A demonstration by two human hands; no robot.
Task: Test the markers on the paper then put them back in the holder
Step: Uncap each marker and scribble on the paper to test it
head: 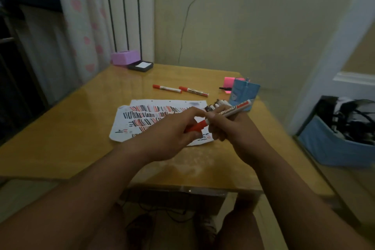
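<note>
**Both hands on one red marker above the paper**

The left hand (172,130) curls its fingers round the red cap (195,128) of a marker (233,110). The right hand (225,128) grips the white barrel of that marker, thumb on top. The marker slants up and to the right, with its far end just in front of the holder (244,92). Cap and barrel meet between the two hands; whether the cap is fully seated cannot be told. The right hand also clutches a bundle (215,106) of other markers, whose ends stick out above its fingers.

Both hands hang over the near right part of the paper (140,116), which lies flat on the table (71,128) and is covered in rows of short red and black strokes. The blue holder stands upright beyond the hands, near the table's right edge. Two loose red markers lie end to end behind the paper, one on the left (167,88) and one on the right (193,91). A pink notepad (228,81) sits left of the holder with a black pen (225,88) in front of it. A purple box (124,57) and a black tray (140,65) stand at the far left corner. A blue bin (332,150) sits on the floor to the right.
</note>
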